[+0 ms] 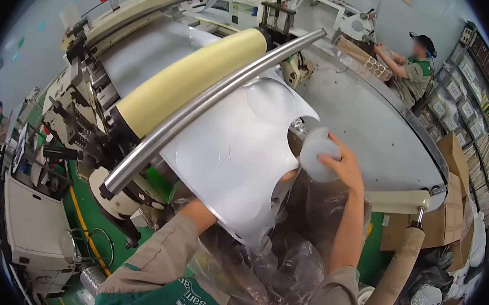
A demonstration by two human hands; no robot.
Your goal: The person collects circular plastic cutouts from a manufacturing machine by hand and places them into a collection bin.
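A silvery white sheet [227, 151] with round cut outlines and round gaps along its right edge hangs from the machine, below a steel bar [213, 108] and a yellow roller [193, 81]. My right hand [343, 165] pinches a pale translucent disc [319, 156] between thumb and fingers, just right of the sheet's edge. My left forearm goes under the sheet, which hides most of that hand; a bit of skin, seemingly my left hand [288, 176], shows at a gap in the right edge. What its fingers do cannot be made out.
Below the sheet lies a clear plastic bag [270, 273]. A grey metal table [366, 121] stretches to the right, with a padded arm [397, 201] near its front. A seated co-worker [414, 71] is at the back right, beside shelves [469, 100]. Cardboard boxes [444, 217] stand at the right.
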